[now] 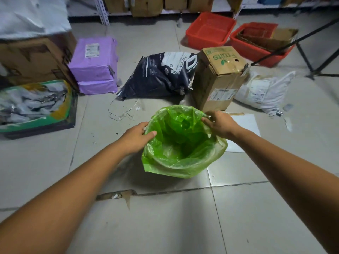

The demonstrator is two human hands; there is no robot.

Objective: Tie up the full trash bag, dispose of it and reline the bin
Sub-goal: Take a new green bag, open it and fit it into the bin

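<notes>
My left hand [136, 139] is pinching the near-left edge of the green liner bag [185, 162], thumb inside the mouth, while my right hand [219, 125] is gripping the far-right edge with curled fingers. The bag is standing open on the tiled floor [165, 226], its edge folding outward and downward. A cardboard box [218, 77] and a dark printed sack [157, 76] are lying just beyond it.

Grey tiled floor [165, 226], green-lined bin [174, 167], fruit carton [218, 79], dark sack [159, 76], purple parcels [95, 65], red tubs [209, 30], white parcel [264, 90]
</notes>
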